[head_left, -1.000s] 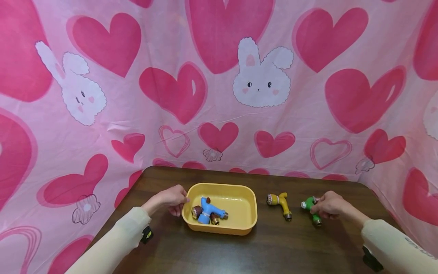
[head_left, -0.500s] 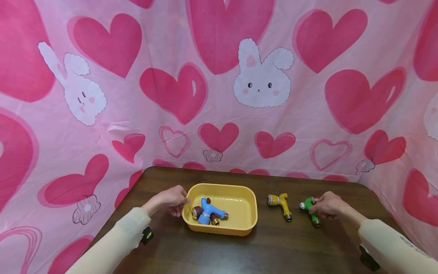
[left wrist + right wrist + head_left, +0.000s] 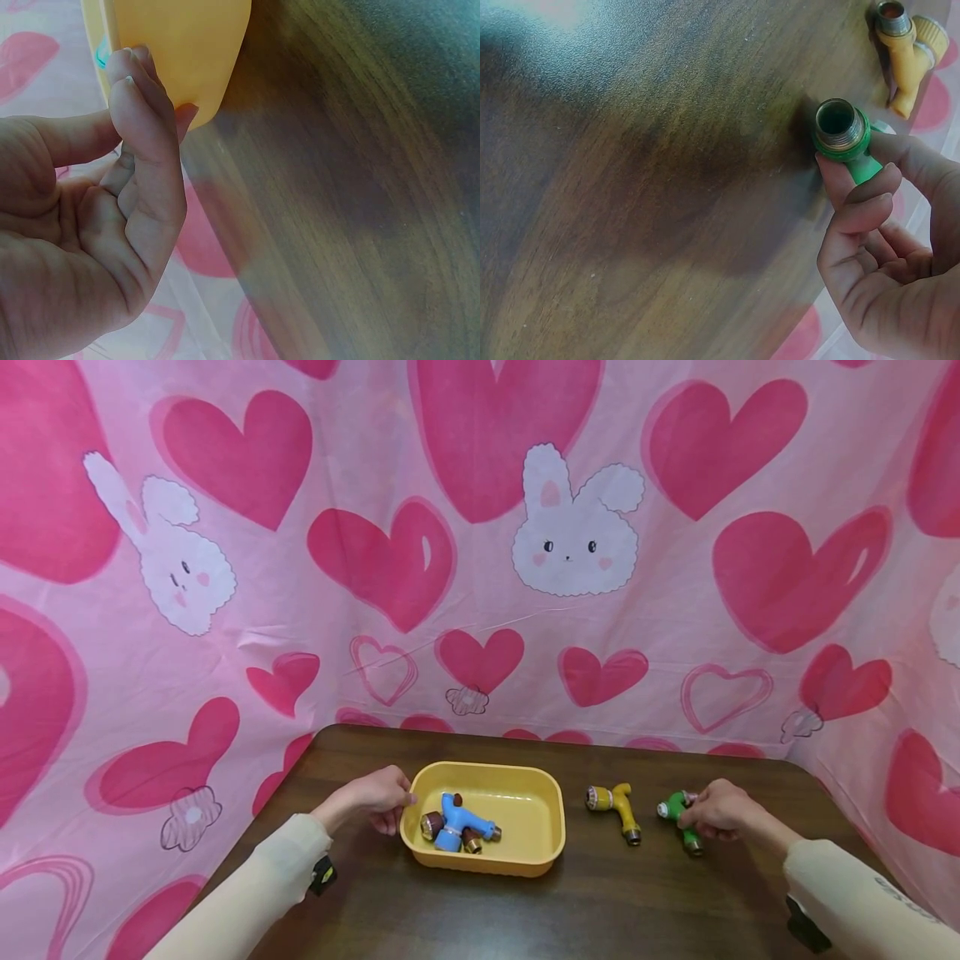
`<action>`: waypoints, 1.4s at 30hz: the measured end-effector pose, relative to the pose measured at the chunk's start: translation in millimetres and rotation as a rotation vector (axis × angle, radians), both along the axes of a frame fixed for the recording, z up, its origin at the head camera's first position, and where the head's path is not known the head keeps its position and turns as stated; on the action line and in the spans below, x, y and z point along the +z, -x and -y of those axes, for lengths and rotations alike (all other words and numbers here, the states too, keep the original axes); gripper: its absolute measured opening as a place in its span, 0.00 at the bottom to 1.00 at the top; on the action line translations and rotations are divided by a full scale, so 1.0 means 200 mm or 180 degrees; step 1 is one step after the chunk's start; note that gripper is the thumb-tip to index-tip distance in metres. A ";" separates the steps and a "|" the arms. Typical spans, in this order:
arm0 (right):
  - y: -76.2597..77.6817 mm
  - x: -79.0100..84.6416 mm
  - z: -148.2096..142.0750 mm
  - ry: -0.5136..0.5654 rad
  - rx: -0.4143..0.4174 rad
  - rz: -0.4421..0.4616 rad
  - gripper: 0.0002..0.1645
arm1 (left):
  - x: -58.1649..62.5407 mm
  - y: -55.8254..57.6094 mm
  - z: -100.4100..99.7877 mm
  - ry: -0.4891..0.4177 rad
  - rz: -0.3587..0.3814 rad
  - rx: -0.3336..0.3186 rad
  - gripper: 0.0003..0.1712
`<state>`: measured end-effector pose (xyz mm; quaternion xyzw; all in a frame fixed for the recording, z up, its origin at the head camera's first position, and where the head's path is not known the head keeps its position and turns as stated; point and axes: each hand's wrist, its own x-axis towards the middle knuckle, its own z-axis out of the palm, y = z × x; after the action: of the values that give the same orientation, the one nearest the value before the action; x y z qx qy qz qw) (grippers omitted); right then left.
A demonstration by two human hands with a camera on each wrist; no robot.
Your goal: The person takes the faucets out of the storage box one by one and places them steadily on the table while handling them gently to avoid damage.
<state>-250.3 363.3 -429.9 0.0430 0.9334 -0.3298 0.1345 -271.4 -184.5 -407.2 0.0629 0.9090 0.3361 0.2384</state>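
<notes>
My left hand (image 3: 378, 793) pinches the left rim of a yellow plastic tray (image 3: 525, 860); in the left wrist view thumb and fingers (image 3: 146, 112) meet at the tray's wall. Inside, at the tray's left, a blue tap (image 3: 465, 818) lies across a brown tap (image 3: 471, 841), which it partly hides. Over on the right, my right hand (image 3: 720, 810) grips a green tap (image 3: 672, 808) between thumb and fingers. The right wrist view shows its threaded metal end (image 3: 836, 127) facing the camera. A yellow tap (image 3: 622, 806) lies on the table between tray and right hand.
The dark wooden table (image 3: 480, 918) has rounded back corners. Behind and beside it hangs a pink cloth (image 3: 480, 602) printed with hearts and rabbits. A dark device (image 3: 322, 875) is strapped under the left wrist.
My right hand and the green tap have shifted very slightly left. The left hand, the tray and the other taps stay in place.
</notes>
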 end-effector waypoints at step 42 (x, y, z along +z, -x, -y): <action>0.03 -0.04 -0.01 0.0032 0.0011 0.0011 0.19 | -0.01 -0.01 -0.02 0.0036 -0.0096 0.0039 0.12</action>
<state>-255.3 365.9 -438.1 0.0413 0.9316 -0.3342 0.1370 -269.8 -181.4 -409.6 0.0610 0.9147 0.3315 0.2229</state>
